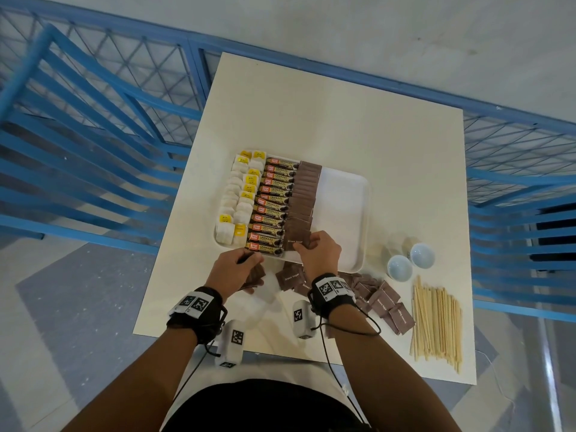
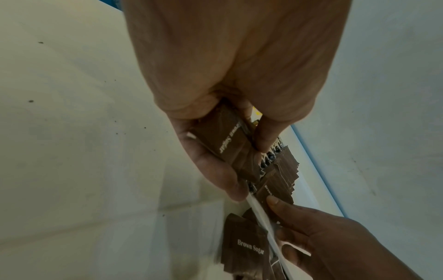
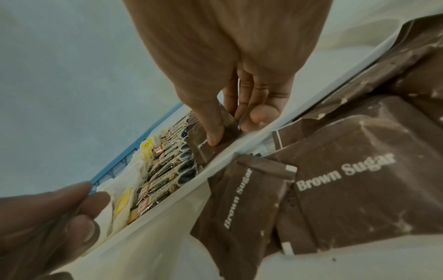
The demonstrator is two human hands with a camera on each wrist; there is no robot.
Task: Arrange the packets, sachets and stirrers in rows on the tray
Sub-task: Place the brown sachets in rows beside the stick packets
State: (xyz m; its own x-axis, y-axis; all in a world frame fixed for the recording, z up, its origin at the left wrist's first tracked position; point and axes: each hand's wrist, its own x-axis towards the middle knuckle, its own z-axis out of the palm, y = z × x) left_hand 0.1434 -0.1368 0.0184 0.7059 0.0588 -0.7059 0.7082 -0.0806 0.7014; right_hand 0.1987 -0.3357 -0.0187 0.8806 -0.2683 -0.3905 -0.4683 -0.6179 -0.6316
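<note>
A white tray (image 1: 339, 207) lies mid-table with rows of tea bags (image 1: 240, 198), coffee granule sticks (image 1: 274, 207) and brown sugar sachets (image 1: 304, 194); its right part is bare. My right hand (image 1: 318, 251) pinches one brown sugar sachet (image 1: 294, 240) at the near end of the brown row, thumb on top (image 3: 213, 140). At the tray's front edge, my left hand (image 1: 237, 269) grips a small stack of brown sugar sachets (image 2: 227, 144). More loose sachets (image 1: 380, 300) lie on the table in front of the tray. A bundle of wooden stirrers (image 1: 436, 325) lies at the near right.
Two small pale-blue cups (image 1: 399, 268) (image 1: 422, 255) stand right of the tray's near corner. The cream table (image 1: 343, 113) is ringed by blue railings (image 1: 93, 120) on both sides and behind. The table's front edge is just below my wrists.
</note>
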